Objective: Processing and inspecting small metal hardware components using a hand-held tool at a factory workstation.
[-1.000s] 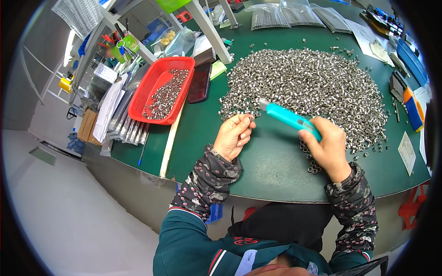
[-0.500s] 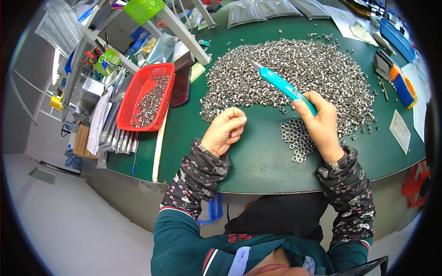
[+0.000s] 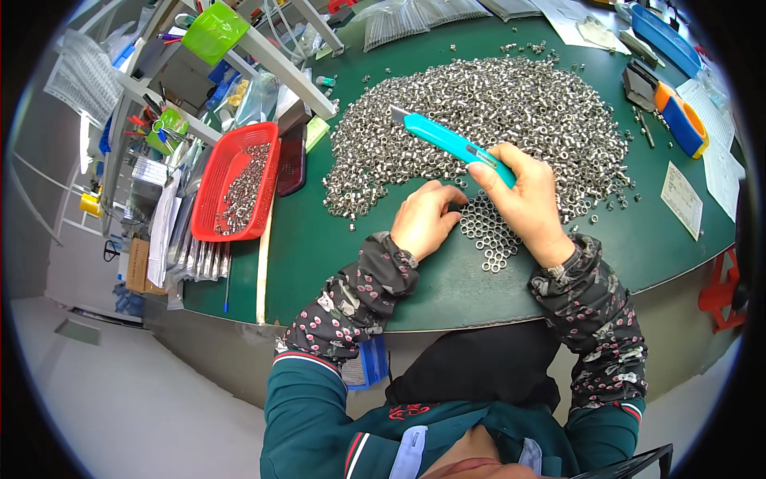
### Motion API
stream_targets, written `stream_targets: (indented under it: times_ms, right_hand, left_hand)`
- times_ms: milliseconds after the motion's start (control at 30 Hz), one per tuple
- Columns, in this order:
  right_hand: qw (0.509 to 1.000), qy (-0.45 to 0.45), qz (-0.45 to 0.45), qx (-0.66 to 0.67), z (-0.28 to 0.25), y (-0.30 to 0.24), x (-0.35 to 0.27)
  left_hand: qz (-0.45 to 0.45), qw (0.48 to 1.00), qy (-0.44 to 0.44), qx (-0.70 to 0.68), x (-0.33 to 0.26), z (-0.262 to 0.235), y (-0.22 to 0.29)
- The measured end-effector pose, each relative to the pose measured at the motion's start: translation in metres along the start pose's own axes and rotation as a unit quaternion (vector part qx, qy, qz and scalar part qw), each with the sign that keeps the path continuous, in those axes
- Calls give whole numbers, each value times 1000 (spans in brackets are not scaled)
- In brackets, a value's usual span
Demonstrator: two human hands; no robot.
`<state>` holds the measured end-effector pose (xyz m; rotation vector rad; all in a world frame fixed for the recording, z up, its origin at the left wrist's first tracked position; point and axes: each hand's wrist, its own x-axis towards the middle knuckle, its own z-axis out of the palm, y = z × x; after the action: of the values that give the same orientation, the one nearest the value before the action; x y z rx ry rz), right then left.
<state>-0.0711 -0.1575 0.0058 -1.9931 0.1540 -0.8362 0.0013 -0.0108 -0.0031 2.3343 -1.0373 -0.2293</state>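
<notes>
Hiding cutter [image 3: 448, 142] butt end: R hand [image 3: 523, 195]; L hand [image 3: 427, 219] contents unclear.

Ring heap [image 3: 479, 120] on the table [image 3: 359, 295], basket [image 3: 230, 233] to its left, paper slip [image 3: 681, 201] right, ring cluster [image 3: 487, 229] before it.

Teal utility knife [image 3: 448, 141], held aslant, small metal rings [image 3: 488, 230], clustered flat

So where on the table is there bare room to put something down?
Bare green table shows between the pale strip and the left sleeve; along the front edge between it and the right sleeve, below the ring cluster; and between that sleeve and the whitish card. Crowded: the middle, under the metal ring pile, and left, around the red basket.
</notes>
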Motion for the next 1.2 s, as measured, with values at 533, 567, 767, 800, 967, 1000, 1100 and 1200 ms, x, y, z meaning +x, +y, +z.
stream_targets:
  times_ms: [533,567,767,800,967,1000,1100,1200]
  right_hand:
    - [991,-83,-46,-92,6,-4,-11]
    - [987,-110,-39,-108,6,-4,-11]
    - [975,-181,-23,-129,10,-8,-10]
    - [973,-189,-17,-129,10,-8,-11]
    - [971,-204,-9,-125,9,-4,-11]
    - [970,-206,-9,-127,9,-5,-12]
    - [969,-211,-6,-127,9,-5,-12]
    - [968,-219,0,-123,9,-5,-12]
  left_hand:
    - [-85,662,20,-744,-36,-40,-71]
    - [-86,650,33,-754,-37,-38,-75]
    - [-68,666,46,-742,-39,-34,-85]
    - [-64,666,46,-741,-38,-33,-86]
    - [-69,666,57,-741,-38,-32,-82]
    - [-73,669,63,-737,-38,-32,-82]
    - [-68,673,62,-734,-39,-32,-81]
    - [-60,675,57,-733,-39,-31,-83]
